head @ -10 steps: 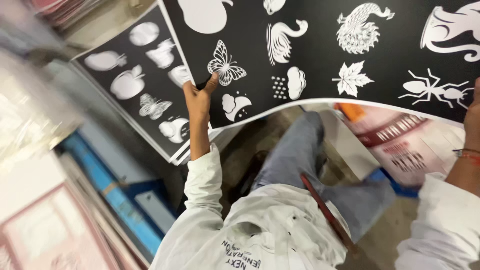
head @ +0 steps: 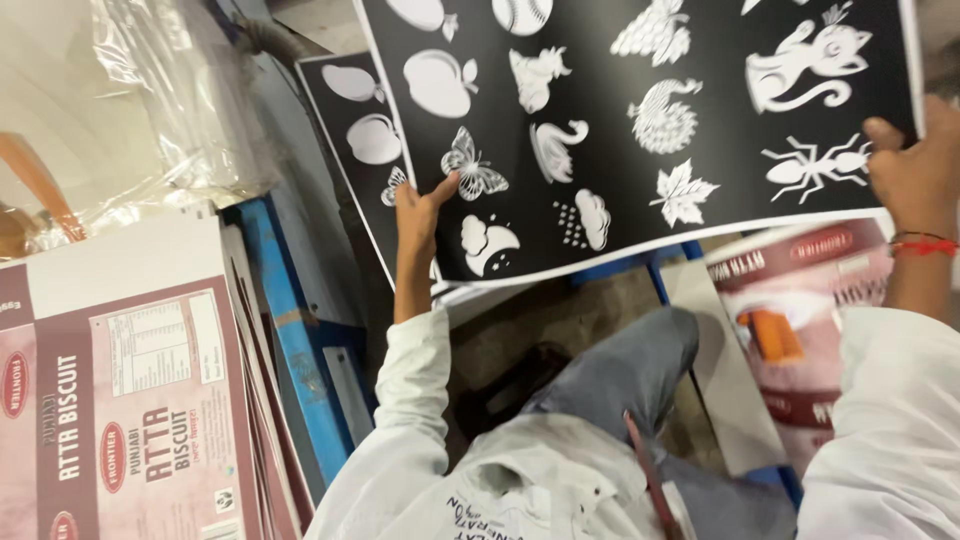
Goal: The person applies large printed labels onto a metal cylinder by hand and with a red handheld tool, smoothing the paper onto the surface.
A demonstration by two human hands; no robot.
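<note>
A large black sheet [head: 640, 120] printed with white shapes (butterfly, swan, leaf, ant, cat) is held up in front of me. My left hand [head: 420, 212] grips its lower left edge beside the butterfly. My right hand [head: 908, 160], with a red thread on the wrist, grips the right edge next to the ant. A second black sheet [head: 352, 105] with white fruit shapes lies behind and to the left, partly covered. My white sleeves and grey trousers [head: 620, 370] show below the sheet.
Flat maroon and white printed carton sheets [head: 130, 400] are stacked at the left beside a blue metal rail [head: 290, 330]. A bundle wrapped in clear plastic [head: 120, 110] sits at the top left. More printed carton sheets [head: 800, 300] lie at the right.
The black sheet has turned slightly and sits lower in view. My right hand has come further into view on its edge. Both hands keep their hold.
</note>
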